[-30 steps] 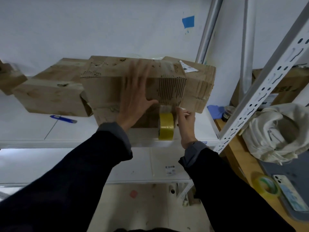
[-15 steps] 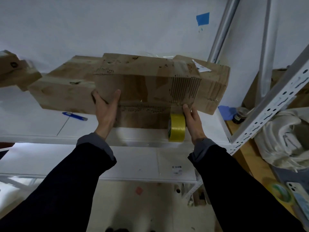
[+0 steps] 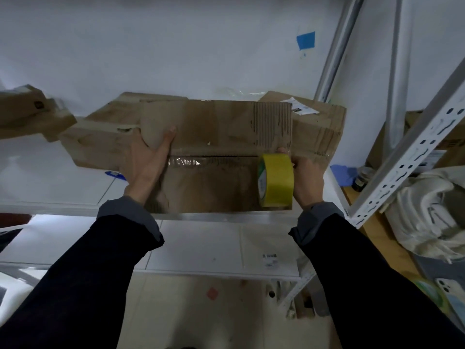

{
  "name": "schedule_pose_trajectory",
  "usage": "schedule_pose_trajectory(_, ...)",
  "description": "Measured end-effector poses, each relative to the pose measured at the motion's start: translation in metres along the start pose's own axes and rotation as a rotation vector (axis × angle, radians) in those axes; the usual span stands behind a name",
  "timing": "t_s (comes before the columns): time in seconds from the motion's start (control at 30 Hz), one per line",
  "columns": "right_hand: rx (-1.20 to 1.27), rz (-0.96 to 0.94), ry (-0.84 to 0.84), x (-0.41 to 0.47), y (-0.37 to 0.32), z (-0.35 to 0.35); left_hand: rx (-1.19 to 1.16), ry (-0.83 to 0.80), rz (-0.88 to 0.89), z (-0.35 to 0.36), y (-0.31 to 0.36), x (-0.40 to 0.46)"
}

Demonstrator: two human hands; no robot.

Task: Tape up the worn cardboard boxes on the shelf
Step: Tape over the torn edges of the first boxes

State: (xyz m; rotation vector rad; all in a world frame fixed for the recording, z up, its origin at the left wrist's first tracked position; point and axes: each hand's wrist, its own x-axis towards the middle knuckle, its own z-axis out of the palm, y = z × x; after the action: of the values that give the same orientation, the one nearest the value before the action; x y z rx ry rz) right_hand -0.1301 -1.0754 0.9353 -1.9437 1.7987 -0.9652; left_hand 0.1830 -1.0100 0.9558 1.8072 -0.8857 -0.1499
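A worn cardboard box (image 3: 221,137) with torn corrugated patches is tilted up off the white shelf (image 3: 63,192), its bottom face toward me. My left hand (image 3: 148,162) grips its left edge. My right hand (image 3: 304,177) holds its right side, with a yellow tape roll (image 3: 276,183) hanging against the box beside that hand. A strip of clear tape (image 3: 186,161) lies along the box's centre seam. Two more worn boxes sit behind, one on the left (image 3: 100,139) and one on the right (image 3: 319,129).
A further box (image 3: 27,112) sits at far left. A blue pen (image 3: 114,174) lies on the shelf under the box. White perforated uprights (image 3: 412,152) stand at right, with a bundled white cloth (image 3: 432,210), a phone (image 3: 450,293) and a tape roll (image 3: 427,290) on the wooden table beyond.
Both hands moved to the sides of the middle box and tipped it up toward me, bringing its bottom seam into view. The tape roll rose with the right hand.
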Motion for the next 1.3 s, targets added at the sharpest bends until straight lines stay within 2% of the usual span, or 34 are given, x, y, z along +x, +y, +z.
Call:
schedule_pose_trajectory(0.13,-0.092,0.031,-0.015,0.009,-0.002,0.002,0.07,-0.026,0.023,0.001,-0.006,0.009)
schedule_pose_trajectory(0.2,-0.047,0.053,-0.025,0.01,-0.004,0.008,0.121,-0.014,0.019,0.004,-0.008,0.011)
schedule_pose_trajectory(0.27,0.332,0.04,0.058,0.004,-0.009,0.016,0.198,-0.024,0.014,0.007,-0.01,0.013)
schedule_pose_trajectory(0.33,0.745,0.004,0.266,-0.004,-0.016,0.019,0.244,-0.049,0.004,0.009,-0.012,0.015)
schedule_pose_trajectory(0.4,0.89,-0.041,0.269,-0.011,-0.02,0.021,0.249,-0.068,0.0,0.012,-0.014,0.018)
schedule_pose_trajectory(0.5,0.854,-0.118,0.063,-0.019,-0.025,0.024,0.293,-0.095,-0.01,0.016,-0.013,0.022)
schedule_pose_trajectory(0.6,0.801,-0.145,-0.061,-0.019,-0.029,0.024,0.356,-0.119,-0.033,0.019,-0.013,0.026)
schedule_pose_trajectory(0.77,0.763,-0.122,-0.096,-0.014,-0.029,0.024,0.198,-0.257,-0.075,0.024,-0.029,0.05)
schedule_pose_trajectory(0.83,0.735,-0.118,-0.11,-0.012,-0.031,0.023,0.229,-0.278,-0.09,0.024,-0.03,0.055)
schedule_pose_trajectory(0.9,0.712,-0.118,-0.124,-0.01,-0.032,0.023,0.507,-0.19,0.023,0.028,-0.024,0.054)
schedule_pose_trajectory(0.97,0.712,-0.108,-0.129,-0.009,-0.033,0.022,0.719,-0.147,0.325,0.034,-0.003,0.04)
schedule_pose_trajectory(1.0,0.711,-0.1,-0.129,-0.009,-0.033,0.021,0.668,-0.25,0.485,0.038,0.009,0.029)
schedule_pose_trajectory(1.03,0.706,-0.093,-0.131,-0.009,-0.033,0.021,0.555,-0.43,0.587,0.042,0.021,0.017)
schedule_pose_trajectory(1.1,0.697,-0.076,-0.13,-0.01,-0.035,0.02,0.449,-0.819,0.641,0.055,0.039,-0.013)
schedule_pose_trajectory(1.13,0.696,-0.065,-0.129,-0.01,-0.036,0.019,0.516,-0.94,0.683,0.063,0.043,-0.026)
schedule_pose_trajectory(1.2,0.685,-0.066,-0.119,-0.012,-0.036,0.018,0.644,-0.96,0.805,0.078,0.037,-0.038)
schedule_pose_trajectory(1.3,0.664,-0.09,-0.112,-0.017,-0.035,0.015,0.591,-0.853,0.85,0.089,0.024,-0.036)
